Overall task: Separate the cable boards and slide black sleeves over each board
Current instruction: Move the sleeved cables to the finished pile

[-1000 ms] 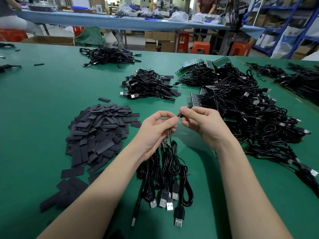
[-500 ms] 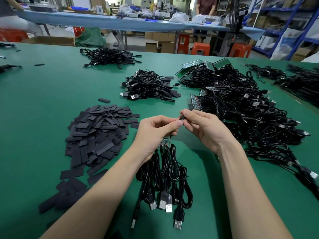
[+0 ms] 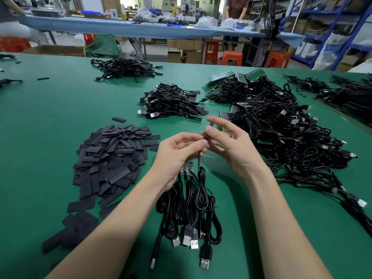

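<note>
Pinching: left hand (image 3: 179,152) and right hand (image 3: 227,146) meet fingertip to fingertip above the green table (image 3: 50,117), both nipped on one small black sleeve (image 3: 209,129).
Sleeve axis: roughly upright, tilted slightly away; top end pokes out between right thumb and forefinger, lower end hidden by fingertips.
Sleeve look: flat, matte black, mostly covered; cannot tell how far the board is inside.
Cable: thin black cable (image 3: 199,164) drops straight down from the pinch to a coiled bundle of USB cables (image 3: 191,208), plugs pointing toward the camera.
Boards: joined strip of small green boards (image 3: 187,168) lies under the left palm, still on the bundle's cable ends.
Right hand: thumb and forefinger pinch, other three fingers spread loose.
Left hand: fingers curled in, thumb and forefinger closed on the sleeve's lower end.
Surroundings: loose sleeve pile (image 3: 112,158) left of hands, large cable heap (image 3: 281,127) right.
Change vs 0.5 s ago: right fingers were curled shut; now fanned, and more sleeve shows above the pinch.
</note>
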A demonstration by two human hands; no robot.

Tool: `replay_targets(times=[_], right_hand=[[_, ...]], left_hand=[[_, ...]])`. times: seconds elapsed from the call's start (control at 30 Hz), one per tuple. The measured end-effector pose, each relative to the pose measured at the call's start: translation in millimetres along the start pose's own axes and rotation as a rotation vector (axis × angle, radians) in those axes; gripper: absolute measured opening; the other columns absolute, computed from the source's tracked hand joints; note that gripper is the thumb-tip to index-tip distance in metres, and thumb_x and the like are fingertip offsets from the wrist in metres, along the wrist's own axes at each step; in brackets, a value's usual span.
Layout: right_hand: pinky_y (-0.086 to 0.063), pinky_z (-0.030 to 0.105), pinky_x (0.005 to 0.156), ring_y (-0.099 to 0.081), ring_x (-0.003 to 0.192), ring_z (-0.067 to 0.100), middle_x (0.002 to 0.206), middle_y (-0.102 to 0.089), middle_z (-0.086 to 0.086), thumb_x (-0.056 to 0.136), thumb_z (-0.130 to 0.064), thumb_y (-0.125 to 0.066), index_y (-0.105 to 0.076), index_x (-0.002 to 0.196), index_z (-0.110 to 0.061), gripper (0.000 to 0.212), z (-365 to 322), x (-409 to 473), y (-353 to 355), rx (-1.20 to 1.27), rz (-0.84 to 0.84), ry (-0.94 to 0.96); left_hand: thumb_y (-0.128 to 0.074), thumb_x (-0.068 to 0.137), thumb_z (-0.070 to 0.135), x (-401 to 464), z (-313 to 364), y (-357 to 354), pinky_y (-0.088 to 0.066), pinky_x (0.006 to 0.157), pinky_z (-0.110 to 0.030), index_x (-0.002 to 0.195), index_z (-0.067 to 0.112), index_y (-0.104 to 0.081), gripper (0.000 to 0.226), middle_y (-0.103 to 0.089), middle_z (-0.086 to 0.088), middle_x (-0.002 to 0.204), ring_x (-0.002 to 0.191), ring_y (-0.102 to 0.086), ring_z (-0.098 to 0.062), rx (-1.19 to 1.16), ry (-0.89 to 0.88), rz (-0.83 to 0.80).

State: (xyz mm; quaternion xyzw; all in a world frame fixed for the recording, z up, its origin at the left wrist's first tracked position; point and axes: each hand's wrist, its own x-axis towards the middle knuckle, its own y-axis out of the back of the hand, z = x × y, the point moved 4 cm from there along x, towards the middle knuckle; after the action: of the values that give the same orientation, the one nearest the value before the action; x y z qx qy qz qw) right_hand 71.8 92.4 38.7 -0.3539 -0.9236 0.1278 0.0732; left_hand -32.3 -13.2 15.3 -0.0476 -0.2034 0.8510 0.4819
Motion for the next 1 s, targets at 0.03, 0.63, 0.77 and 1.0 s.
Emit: replay_targets(times=[0.03, 0.63, 0.77, 1.0], right_hand=[[-0.058, 0.026, 0.075, -0.072, 0.08, 0.018, 0.087, -0.075, 0.012, 0.081, -0.016, -0.076, -0.07, 0.115, -0.013, 0.035, -1, 0, -1, 0.0, 0.008, 0.044], [-0.057, 0.025, 0.07, -0.072, 0.084, 0.018, 0.091, -0.076, 0.013, 0.085, -0.014, -0.077, -0.077, 0.108, -0.022, 0.025, 8, 3, -15, 0.043, 0.035, 0.135], [-0.058, 0.025, 0.073, -0.071, 0.084, 0.016, 0.089, -0.076, 0.012, 0.089, -0.006, -0.073, -0.079, 0.103, -0.024, 0.024, 6, 3, -17, 0.048, 0.051, 0.162], [-0.058, 0.026, 0.071, -0.072, 0.08, 0.017, 0.087, -0.076, 0.012, 0.085, -0.006, -0.074, -0.079, 0.098, -0.019, 0.019, 4, 2, -14, 0.062, 0.06, 0.138]], left_hand=[[-0.083, 0.067, 0.016, 0, 0, 0, -0.054, 0.066, -0.018, 0.08, 0.016, -0.078, 0.014, -0.074, -0.007, 0.076, 0.067, -0.07, -0.012, -0.001, -0.003, 0.01], [-0.079, 0.07, 0.012, 1, 1, 3, -0.055, 0.065, -0.017, 0.087, 0.009, -0.07, 0.019, -0.074, -0.006, 0.075, 0.065, -0.07, -0.011, -0.08, 0.004, 0.089], [-0.079, 0.07, 0.013, 3, -1, 5, -0.056, 0.066, -0.017, 0.089, 0.008, -0.07, 0.021, -0.074, -0.007, 0.075, 0.065, -0.07, -0.011, -0.096, 0.011, 0.085], [-0.081, 0.07, 0.011, 2, -1, 5, -0.055, 0.066, -0.018, 0.089, 0.008, -0.069, 0.023, -0.074, -0.008, 0.075, 0.065, -0.07, -0.012, -0.053, 0.015, 0.088]])
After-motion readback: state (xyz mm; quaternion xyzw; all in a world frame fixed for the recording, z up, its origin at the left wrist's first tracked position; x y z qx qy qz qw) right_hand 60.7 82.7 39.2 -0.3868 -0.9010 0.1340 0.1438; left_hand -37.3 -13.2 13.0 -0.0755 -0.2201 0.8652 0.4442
